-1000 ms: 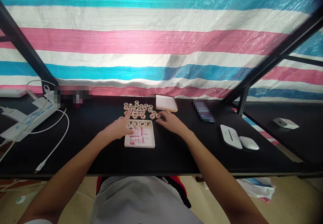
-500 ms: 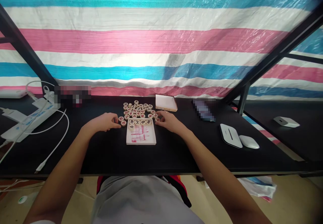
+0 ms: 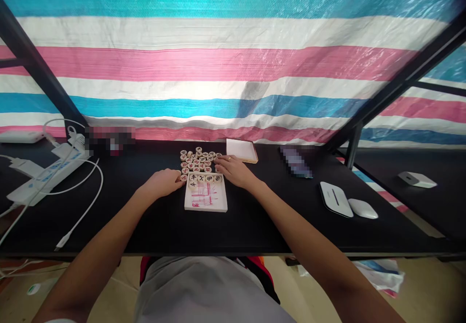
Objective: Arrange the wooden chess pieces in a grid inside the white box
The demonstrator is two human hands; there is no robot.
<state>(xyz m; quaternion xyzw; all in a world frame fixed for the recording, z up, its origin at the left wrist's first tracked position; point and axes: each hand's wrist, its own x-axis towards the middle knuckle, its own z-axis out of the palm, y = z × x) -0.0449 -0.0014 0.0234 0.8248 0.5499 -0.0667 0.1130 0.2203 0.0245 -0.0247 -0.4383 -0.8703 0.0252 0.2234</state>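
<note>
A cluster of round Chinese chess pieces (image 3: 196, 162) with red and black characters lies on the black table. In front of it sits a shallow white box (image 3: 206, 206), with several black-character pieces (image 3: 201, 178) in a row along its far side and one more below them at the left. My left hand (image 3: 163, 182) lies at the cluster's left edge, its fingers extended together against a red-character piece (image 3: 184, 178). My right hand (image 3: 235, 170) reaches over the cluster's right edge, fingers stretched out and touching pieces; it covers some of them.
Behind my right hand stands the white box lid (image 3: 241, 150). A phone (image 3: 295, 161), a white flat device (image 3: 335, 199) and a white mouse (image 3: 363, 209) lie to the right. At the left are a power strip (image 3: 45, 175) and a loose white cable (image 3: 83, 213).
Both hands have moved inward, pushing the outer pieces closer to the cluster. The right hand's fingers have stretched forward over the pieces. The view has shifted slightly.
</note>
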